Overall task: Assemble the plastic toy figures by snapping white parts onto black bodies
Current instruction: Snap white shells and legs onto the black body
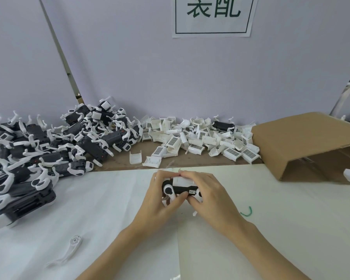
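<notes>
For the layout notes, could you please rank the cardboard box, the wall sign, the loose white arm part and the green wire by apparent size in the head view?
1. cardboard box, though nearness may inflate it
2. wall sign, cut off at the top edge
3. loose white arm part
4. green wire

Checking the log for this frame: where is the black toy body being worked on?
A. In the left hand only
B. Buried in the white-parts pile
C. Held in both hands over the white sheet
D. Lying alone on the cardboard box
C: the left hand and right hand both grip the black toy body above the white sheet.
</notes>
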Demonstrator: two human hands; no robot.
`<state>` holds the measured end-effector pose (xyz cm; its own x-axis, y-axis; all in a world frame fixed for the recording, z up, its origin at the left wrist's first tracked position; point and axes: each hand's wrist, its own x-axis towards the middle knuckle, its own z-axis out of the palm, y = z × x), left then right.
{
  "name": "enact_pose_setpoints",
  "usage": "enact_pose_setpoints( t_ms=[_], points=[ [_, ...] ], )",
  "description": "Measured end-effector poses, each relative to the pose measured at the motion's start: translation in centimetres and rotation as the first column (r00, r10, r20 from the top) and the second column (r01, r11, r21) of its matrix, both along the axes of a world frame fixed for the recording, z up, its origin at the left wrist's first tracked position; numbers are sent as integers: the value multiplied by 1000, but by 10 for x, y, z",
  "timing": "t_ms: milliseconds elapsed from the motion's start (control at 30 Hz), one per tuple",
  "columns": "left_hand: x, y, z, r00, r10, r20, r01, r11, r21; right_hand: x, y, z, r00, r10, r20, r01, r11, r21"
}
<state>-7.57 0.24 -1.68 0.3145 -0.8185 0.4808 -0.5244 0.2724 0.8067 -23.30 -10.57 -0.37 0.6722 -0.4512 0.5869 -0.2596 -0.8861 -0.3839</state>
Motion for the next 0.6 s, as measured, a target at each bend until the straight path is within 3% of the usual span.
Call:
enact_pose_setpoints(
  t_ms=[133, 400, 500, 600],
  points=[
    [2, -2, 0, 1000, 4, -18, -4, 1000, -12, 2, 2, -4, 999, 32, 21, -32, 999, 17],
    [3, -4, -1, 999, -6, -37, 6, 1000, -3, 5, -3, -1, 996, -56, 69, 68, 981, -179],
    [2, -3, 0, 998, -4, -60, 4, 1000, 0, 1, -7, -1, 999, 35, -9, -34, 994, 102],
    [3, -1, 0, 1000, 26, -13, -26, 999, -28, -4, -10, 1, 978, 206, 15, -194, 893, 406]
  ],
)
